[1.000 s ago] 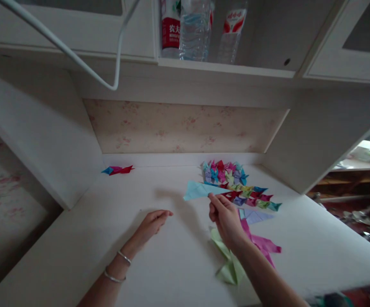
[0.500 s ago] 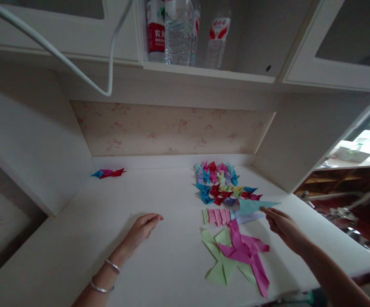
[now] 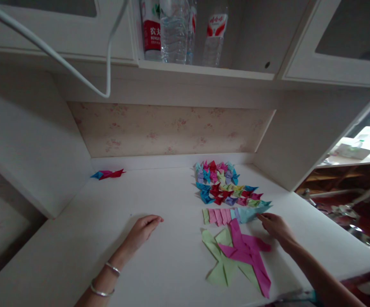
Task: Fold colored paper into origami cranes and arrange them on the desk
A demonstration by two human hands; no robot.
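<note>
My right hand (image 3: 276,227) pinches the tip of a light blue folded paper strip (image 3: 250,212) that lies at the right end of a row of pink, green and purple folded strips (image 3: 219,216). Behind it is a cluster of several small coloured origami pieces (image 3: 225,184). In front lie crossed green strips (image 3: 219,264) and magenta strips (image 3: 249,252). My left hand (image 3: 142,230) rests palm down on the white desk (image 3: 159,273), fingers loosely together, holding nothing; two bangles circle its wrist.
A small blue and red folded piece (image 3: 108,174) lies at the desk's back left. Side panels wall the desk in left and right. Bottles (image 3: 175,27) stand on the shelf above. A white cable (image 3: 76,64) hangs at the upper left.
My right hand carried the light blue strip from the middle of the desk to the right, then lowered it onto the end of the strip row. The left hand stayed put.
</note>
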